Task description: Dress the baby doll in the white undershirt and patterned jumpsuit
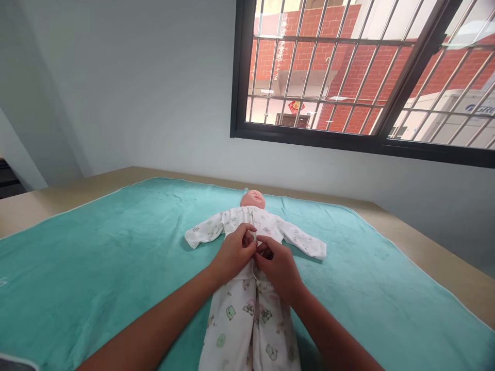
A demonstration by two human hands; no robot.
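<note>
A baby doll (252, 199) lies on its back, its head toward the wall. It wears a white printed long-sleeved top (303, 240) with both sleeves spread out, and matching printed pants (232, 322). My left hand (236, 249) pinches the front edge of the top at the chest. Close against it, my right hand (276, 260) pinches the same front opening from the other side. The fingertips of both hands nearly meet at the middle line. Whatever fastener may lie between them is hidden by my fingers.
A turquoise blanket (116, 257) covers most of the light wooden table (421, 252) under the doll. Beyond stands a pale wall (162, 93) with a dark-framed, barred window (309, 133). A dark object's corner (15, 363) shows at the lower left.
</note>
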